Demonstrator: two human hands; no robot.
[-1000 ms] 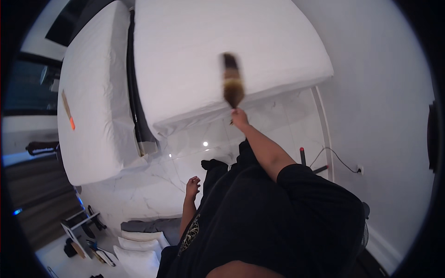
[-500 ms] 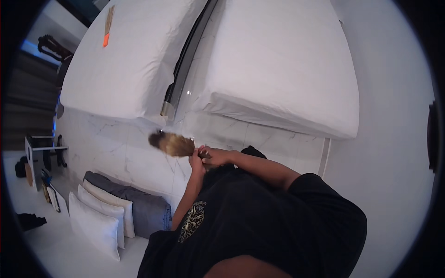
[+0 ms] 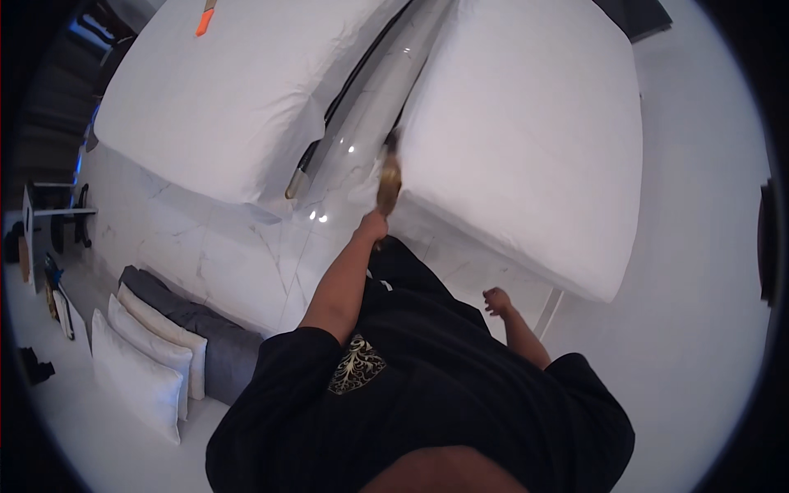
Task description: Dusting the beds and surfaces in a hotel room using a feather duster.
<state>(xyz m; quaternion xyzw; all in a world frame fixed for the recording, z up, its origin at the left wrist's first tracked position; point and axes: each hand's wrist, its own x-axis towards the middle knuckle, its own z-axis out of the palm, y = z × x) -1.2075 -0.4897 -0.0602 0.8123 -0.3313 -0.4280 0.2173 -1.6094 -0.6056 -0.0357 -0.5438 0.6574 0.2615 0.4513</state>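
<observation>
My left hand [image 3: 374,226] is closed round the handle of a brown feather duster [image 3: 389,182]. The duster points away from me, beside the near left corner of the right-hand white-sheeted mattress [image 3: 526,123]. Its far end looks dark and slightly blurred. Lower and to the right, my right hand [image 3: 496,301] hangs apart from everything, fingers loosely curled and a little apart, with nothing in it. On the left-hand mattress [image 3: 222,107], also in a white sheet, lies a small stick broom with an orange handle [image 3: 205,22], partly cut off by the view.
A gap with glossy marble floor [image 3: 345,156] and a dark bed rail [image 3: 302,171] parts the mattresses. At lower left, white pillows [image 3: 136,370] lean by a folded grey bedding roll [image 3: 230,361]. A white shelf [image 3: 62,211] stands far left; a wall [image 3: 699,246] runs along the right.
My right hand has let go of the duster and moved right and nearer. My left hand has swung the duster from pointing left to pointing away, beside the right-hand mattress.
</observation>
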